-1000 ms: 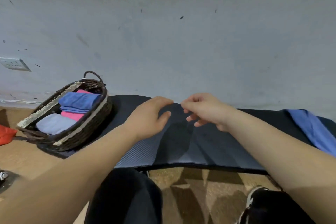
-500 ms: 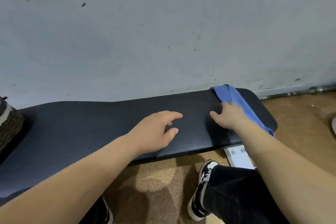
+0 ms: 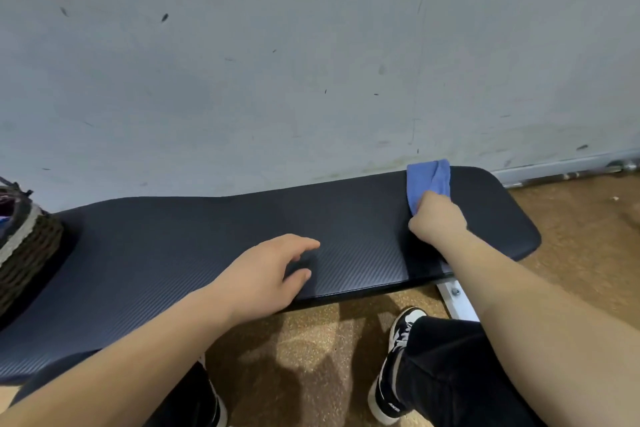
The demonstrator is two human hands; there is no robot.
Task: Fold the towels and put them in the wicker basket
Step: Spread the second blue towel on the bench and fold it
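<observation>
1. Blue, soft-looking cloth: the towel (image 3: 428, 180) lies bunched into a narrow, creased band across the far right part of the worktop (image 3: 194, 239), with its far end at the back edge by the wall (image 3: 311, 80).
2. The right hand (image 3: 439, 222) covers the towel's near end, knuckles up, its fingers (image 3: 420, 218) curled tightly round the fabric.
3. The left hand (image 3: 265, 276) is over the middle of the worktop near the front edge, palm down. Its fingers (image 3: 304, 243) are loosely spread and slightly bent, and they hold nothing. I cannot tell whether the palm touches the pad.
4. The worktop is a long black padded bench with rounded corners, a fine ribbed weave pattern and a faint sheen.
5. The wicker basket (image 3: 24, 253) stands on the worktop's left end, cut off by the picture's edge and well apart from the towel. It has dark brown woven sides and a pale braided band below the rim.
6. The wall is pale grey and matt, flecked with dark scuffs.
7. The floor (image 3: 311, 340) is speckled tan. On it are a black trouser leg (image 3: 450, 374) and a black-and-white shoe (image 3: 398, 333).
8. A white metal bracket (image 3: 457, 302) with a bolt sits under the worktop's front edge.
</observation>
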